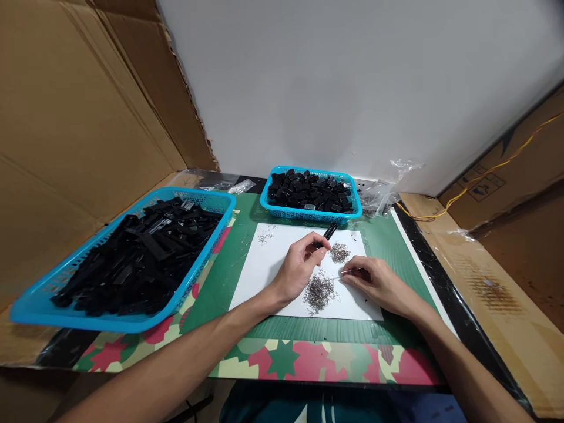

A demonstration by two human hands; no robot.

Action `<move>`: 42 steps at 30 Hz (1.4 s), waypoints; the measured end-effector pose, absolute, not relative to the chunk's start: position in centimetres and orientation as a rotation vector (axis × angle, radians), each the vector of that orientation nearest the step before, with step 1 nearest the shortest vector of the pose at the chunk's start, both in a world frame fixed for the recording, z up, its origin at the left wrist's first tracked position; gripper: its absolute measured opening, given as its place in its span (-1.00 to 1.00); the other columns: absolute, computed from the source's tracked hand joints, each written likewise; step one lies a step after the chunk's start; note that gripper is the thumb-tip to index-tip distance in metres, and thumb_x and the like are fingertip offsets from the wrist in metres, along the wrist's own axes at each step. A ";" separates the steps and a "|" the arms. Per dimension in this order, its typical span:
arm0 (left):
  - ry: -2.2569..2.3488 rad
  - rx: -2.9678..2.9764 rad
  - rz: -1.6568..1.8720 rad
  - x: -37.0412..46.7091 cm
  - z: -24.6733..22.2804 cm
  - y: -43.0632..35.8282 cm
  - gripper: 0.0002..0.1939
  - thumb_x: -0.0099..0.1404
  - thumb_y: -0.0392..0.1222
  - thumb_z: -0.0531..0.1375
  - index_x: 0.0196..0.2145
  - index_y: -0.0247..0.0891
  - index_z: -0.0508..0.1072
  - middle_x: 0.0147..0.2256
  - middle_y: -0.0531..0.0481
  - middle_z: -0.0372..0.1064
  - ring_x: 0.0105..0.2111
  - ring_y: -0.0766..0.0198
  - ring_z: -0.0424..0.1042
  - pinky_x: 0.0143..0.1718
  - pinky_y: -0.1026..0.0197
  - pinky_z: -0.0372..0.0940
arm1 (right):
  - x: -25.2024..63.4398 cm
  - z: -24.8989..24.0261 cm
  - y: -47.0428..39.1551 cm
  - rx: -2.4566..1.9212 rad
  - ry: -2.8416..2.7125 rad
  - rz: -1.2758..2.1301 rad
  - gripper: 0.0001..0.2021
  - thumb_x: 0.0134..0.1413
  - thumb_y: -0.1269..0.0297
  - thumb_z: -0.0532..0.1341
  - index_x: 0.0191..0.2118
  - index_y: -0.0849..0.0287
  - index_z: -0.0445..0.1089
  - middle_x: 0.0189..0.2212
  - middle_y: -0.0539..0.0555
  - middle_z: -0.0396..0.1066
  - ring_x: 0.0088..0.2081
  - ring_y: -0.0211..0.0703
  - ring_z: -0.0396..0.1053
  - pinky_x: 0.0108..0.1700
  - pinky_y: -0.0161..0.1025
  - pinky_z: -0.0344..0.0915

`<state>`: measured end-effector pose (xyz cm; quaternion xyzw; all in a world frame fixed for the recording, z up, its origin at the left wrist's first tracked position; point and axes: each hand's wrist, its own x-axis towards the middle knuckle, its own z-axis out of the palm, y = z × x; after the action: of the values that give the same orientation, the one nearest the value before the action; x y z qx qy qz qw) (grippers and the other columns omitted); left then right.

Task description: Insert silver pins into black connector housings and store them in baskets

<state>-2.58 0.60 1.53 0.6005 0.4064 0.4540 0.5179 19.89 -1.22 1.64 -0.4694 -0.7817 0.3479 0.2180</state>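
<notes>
My left hand (pixel 300 265) is closed on a narrow black plastic piece (pixel 329 231), whose far end sticks out past the fingers toward the back basket. My right hand (pixel 374 283) pinches a thin metal tool (pixel 338 276), its tip pointing left; its exact kind is too small to tell. Between the hands, a dense pile of tiny metal parts (pixel 319 292) lies on a white sheet (pixel 259 282). Just beyond the fingers is a smaller pile of tiny metal parts (pixel 340 252).
A large blue basket (pixel 194 281) of long black plastic pieces stands at left. At the back, a smaller blue basket (pixel 308 215) holds small black parts. Plastic bags (pixel 379 197) lie beside it. Cardboard walls flank the table; a yellow cable (pixel 458 198) runs along the right.
</notes>
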 end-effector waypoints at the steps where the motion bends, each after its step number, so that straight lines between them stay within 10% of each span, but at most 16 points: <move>1: 0.979 1.435 1.096 -2.6 1.5 0.7 -0.83 0.37 -0.10 0.19 -0.23 -0.25 0.47 -0.42 0.03 0.33 -0.42 0.30 0.27 -0.39 0.25 0.17 | 19.9 1.8 -1.2 -1.285 -2.174 0.969 -0.78 0.36 0.17 0.20 -0.19 0.12 0.57 -0.24 0.10 0.60 -0.24 -0.07 0.47 -0.19 -0.20 0.30; 14: 0.973 1.395 1.172 -2.8 0.7 1.2 -0.79 0.43 -0.04 0.15 -0.18 -0.23 0.44 -0.35 0.03 0.34 -0.46 0.34 0.23 -0.45 0.27 0.12 | 20.4 -0.6 -0.1 -1.516 -1.895 0.750 -0.74 0.22 0.10 0.25 -0.30 0.17 0.59 -0.64 -0.09 0.16 -0.55 -0.24 0.07 -0.44 -0.25 0.01; 42: 1.018 1.465 1.132 -2.8 1.0 0.6 -0.82 0.44 -0.12 0.12 -0.18 -0.24 0.45 -0.46 0.08 0.26 -0.43 0.31 0.25 -0.37 0.24 0.14 | 19.4 -0.4 -0.3 -1.522 -1.906 0.618 -0.81 0.19 0.24 0.20 -0.27 0.17 0.56 -0.58 -0.09 0.18 -0.53 -0.26 0.15 -0.43 -0.30 0.08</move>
<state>-2.84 0.63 1.04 0.6038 0.4193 0.4663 0.4921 19.37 -0.29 -0.36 -0.5755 -0.7208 0.2335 0.3077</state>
